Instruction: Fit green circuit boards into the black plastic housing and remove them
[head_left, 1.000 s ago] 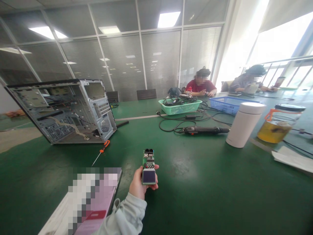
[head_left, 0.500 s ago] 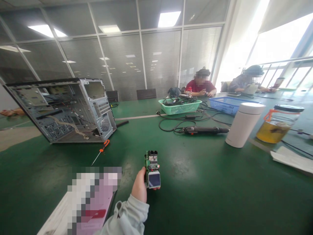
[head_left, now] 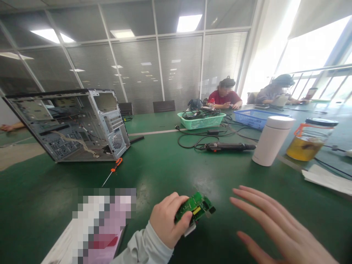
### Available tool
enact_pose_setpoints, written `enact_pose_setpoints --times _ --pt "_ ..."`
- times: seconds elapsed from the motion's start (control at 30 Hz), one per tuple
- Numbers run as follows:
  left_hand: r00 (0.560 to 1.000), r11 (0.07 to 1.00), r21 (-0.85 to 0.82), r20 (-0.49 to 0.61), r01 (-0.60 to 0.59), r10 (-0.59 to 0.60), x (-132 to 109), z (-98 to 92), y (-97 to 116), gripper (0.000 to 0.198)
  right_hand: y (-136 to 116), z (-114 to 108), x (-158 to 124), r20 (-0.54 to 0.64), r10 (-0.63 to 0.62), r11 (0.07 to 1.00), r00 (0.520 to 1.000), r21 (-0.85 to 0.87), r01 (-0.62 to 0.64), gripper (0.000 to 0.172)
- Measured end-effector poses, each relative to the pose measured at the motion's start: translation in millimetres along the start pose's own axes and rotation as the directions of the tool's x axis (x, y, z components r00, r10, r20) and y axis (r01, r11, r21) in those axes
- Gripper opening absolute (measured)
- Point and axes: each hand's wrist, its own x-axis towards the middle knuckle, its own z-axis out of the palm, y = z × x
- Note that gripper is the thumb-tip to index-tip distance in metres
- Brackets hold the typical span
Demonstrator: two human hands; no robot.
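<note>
The left hand (head_left: 166,222) is closed on one end of the green circuit board (head_left: 195,207), held tilted low over the table (head_left: 165,161). Gripping it by its edges, off the solder points, seems wisest. The right hand (head_left: 277,227) hovers just beside it, fingers spread and empty. The board's lower face is hidden and the right wrist is cut off.
</note>
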Motion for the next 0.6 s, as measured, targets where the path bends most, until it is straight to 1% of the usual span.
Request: enact_pose_setpoints --times 0.03,0.07,0.1,0.13,0.2,0.27,0.33,0.43,0.5,0.6 --pt "0.999 0.998 0.046 0.029 -0.044 0.043 -1 -0.4 -1 0.029 -8 11 11 0.056 -0.098 0.995 0.994 -0.031 0.100 0.046" --pt "0.996 0.993 0.083 0.051 -0.084 0.080 -2 -0.3 -3 0.031 -14 22 20 0.089 -0.155 0.986 0.984 -0.042 0.159 0.052" --pt "0.992 0.986 0.117 0.063 -0.118 0.112 -3 0.2 -4 0.033 -18 32 28 0.118 -0.199 0.977 0.973 -0.049 0.205 0.056" --pt "0.988 0.977 0.148 0.069 -0.150 0.141 -4 0.8 -5 0.035 -20 41 34 0.133 -0.210 0.976 0.969 -0.035 0.217 0.059" --pt "0.975 0.955 0.199 0.089 -0.218 0.204 -4 1.8 -4 0.039 -20 53 40 0.183 -0.182 0.983 0.966 0.004 0.184 0.059" --pt "0.959 0.930 0.238 0.120 -0.280 0.258 -3 1.5 -3 0.040 -17 57 43 0.242 -0.130 0.991 0.961 0.034 0.126 0.056" --pt "0.943 0.908 0.265 0.162 -0.325 0.290 -2 0.0 0 0.040 -14 55 43 0.284 -0.090 0.996 0.955 0.052 0.078 0.056" --pt "0.932 0.899 0.265 0.197 -0.349 0.304 -1 -2.1 4 0.044 -13 48 42 0.281 -0.043 0.997 0.959 0.078 0.022 0.059" --pt "0.940 0.914 0.231 0.161 -0.332 0.301 -1 -2.0 6 0.046 -14 45 42 0.290 -0.004 0.994 0.957 0.107 -0.028 0.056" --pt "0.959 0.944 0.170 0.074 -0.284 0.275 -3 -0.2 8 0.048 -16 43 40 0.309 0.058 0.981 0.949 0.157 -0.111 0.048"
